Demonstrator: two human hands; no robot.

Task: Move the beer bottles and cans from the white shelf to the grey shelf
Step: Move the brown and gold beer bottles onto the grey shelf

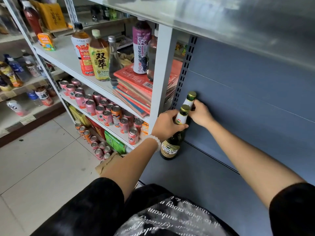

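A shop aisle with pale floor tiles: on the left stands the white shelf [160, 68], on the right the grey shelf [196, 176] with its slotted back panel, and both arms reach into the grey unit's far left corner.

The left hand [167, 125] is wrapped round the neck of the nearer beer bottle [172, 143], a dark green one with a gold cap and a white neck label, whose base rests on the grey board close to the back panel. The right hand [200, 114] curls round the neck of the second beer bottle [190, 101], which stands just behind the first, nearly against the panel; its lower body is hidden, so I cannot tell whether it has touched down. Both bottles are upright, leaning slightly, necks side by side.

Once these are let go, what remains lies to the left and lower down: pink cans [102, 108] and a few orange cans [116, 114] crowd the white shelf's lower tiers, upright, beyond the white post. The left hand is the nearer one to them, so it would probably reach across first. Tea and juice bottles [99, 57] and a stack of red books [136, 91] sit on the tier above.
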